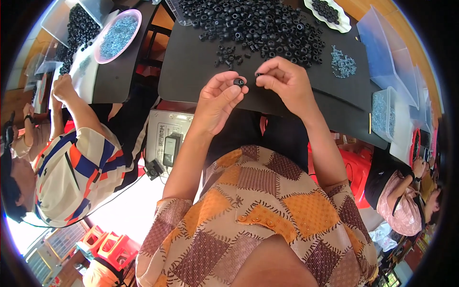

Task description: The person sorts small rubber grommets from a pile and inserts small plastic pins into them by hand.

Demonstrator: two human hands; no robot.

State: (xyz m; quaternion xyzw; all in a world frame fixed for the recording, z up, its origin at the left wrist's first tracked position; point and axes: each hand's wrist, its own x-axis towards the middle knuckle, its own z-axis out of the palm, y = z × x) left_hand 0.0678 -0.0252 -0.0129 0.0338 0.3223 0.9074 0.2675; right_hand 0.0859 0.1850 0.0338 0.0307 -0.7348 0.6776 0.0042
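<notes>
Above the near edge of the dark table (191, 62), my left hand (217, 100) pinches a small, round, hollow black part (239, 82) between thumb and fingertips, its opening facing up. Just to the right, my right hand (289, 83) is closed in a pinch on a tiny dark piece (259, 74), mostly hidden by the fingertips. A small gap separates the two hands. Beyond them lies a large heap of similar black parts (267, 28), with a few smaller black pieces (229, 56) at its near edge.
Clear bluish bits (343, 64) lie right of the heap, near a white scalloped dish (347, 28). Clear plastic bins (385, 52) and a tub (393, 107) line the right side. A pink-rimmed plate (99, 52) stands on the left table. Co-workers (81, 167) sit on both sides.
</notes>
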